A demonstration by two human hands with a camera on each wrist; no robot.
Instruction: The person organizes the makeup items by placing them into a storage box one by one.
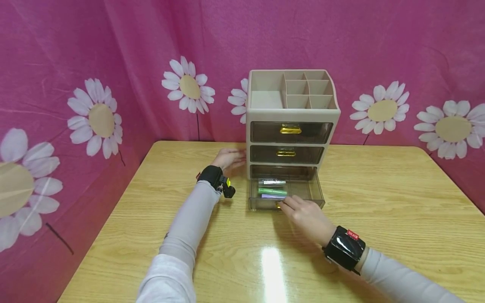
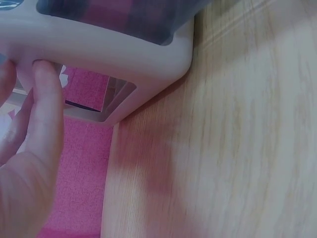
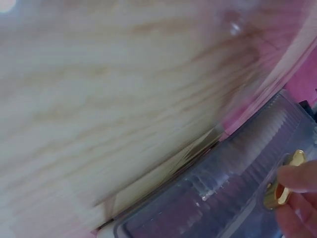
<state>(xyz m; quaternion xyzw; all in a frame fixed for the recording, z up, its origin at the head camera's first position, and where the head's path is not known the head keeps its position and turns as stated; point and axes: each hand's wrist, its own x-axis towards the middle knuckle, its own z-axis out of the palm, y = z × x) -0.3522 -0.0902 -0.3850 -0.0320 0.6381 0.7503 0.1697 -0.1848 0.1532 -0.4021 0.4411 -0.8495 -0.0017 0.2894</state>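
A beige desktop organizer (image 1: 293,111) with dark translucent drawers stands toward the back of the table. Its bottom drawer (image 1: 303,189) is pulled out and holds a silver-capped clear pen (image 1: 273,182), a green pen (image 1: 272,191) and a purple pen (image 1: 273,196). My right hand (image 1: 307,216) pinches the gold handle (image 3: 285,193) on that drawer's front between thumb and fingers. At the organizer's left side, my left hand (image 1: 228,158) presses straight fingers against its side wall, as the left wrist view shows.
The two upper drawers, with gold handles (image 1: 290,130), are closed. Small dividers split the organizer's top tray (image 1: 267,99). A wooden table (image 1: 379,210) lies beneath, and a pink curtain with daisies (image 1: 212,33) hangs behind and at the left.
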